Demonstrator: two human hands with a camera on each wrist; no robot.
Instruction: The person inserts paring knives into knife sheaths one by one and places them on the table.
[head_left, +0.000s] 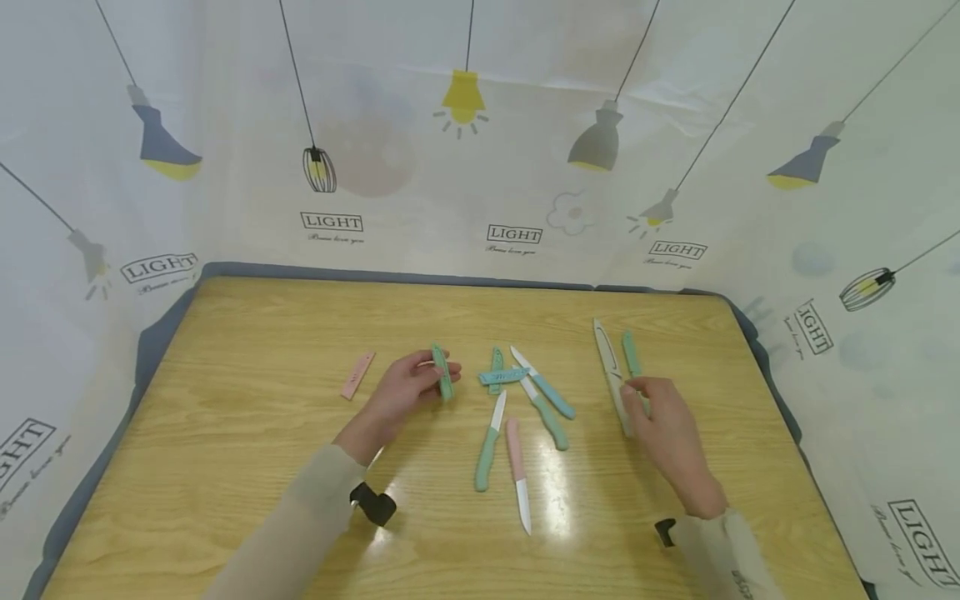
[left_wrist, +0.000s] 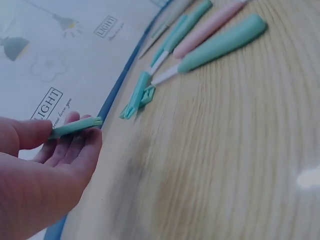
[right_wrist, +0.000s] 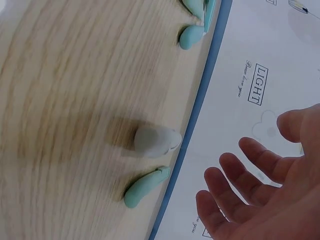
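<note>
My left hand [head_left: 405, 387] pinches a green knife sheath [head_left: 442, 372] between thumb and fingers, above the table. In the left wrist view the sheath [left_wrist: 77, 126] lies across the fingers. My right hand [head_left: 667, 429] hovers over the right side with fingers spread and nothing in them, as the right wrist view shows. Below it lie a long white knife [head_left: 609, 371] and a green knife [head_left: 632, 354], partly hidden by the hand. Between the hands a blue sheath [head_left: 502, 377] lies across a green sheath [head_left: 497, 360].
Two green-handled knives [head_left: 486, 458], a blue-handled knife [head_left: 553, 393] and a pink-handled knife [head_left: 516, 450] lie bare-bladed mid-table. A pink sheath [head_left: 358, 375] lies left of my left hand. The wooden table [head_left: 225, 433] ends at a printed curtain [head_left: 420, 183].
</note>
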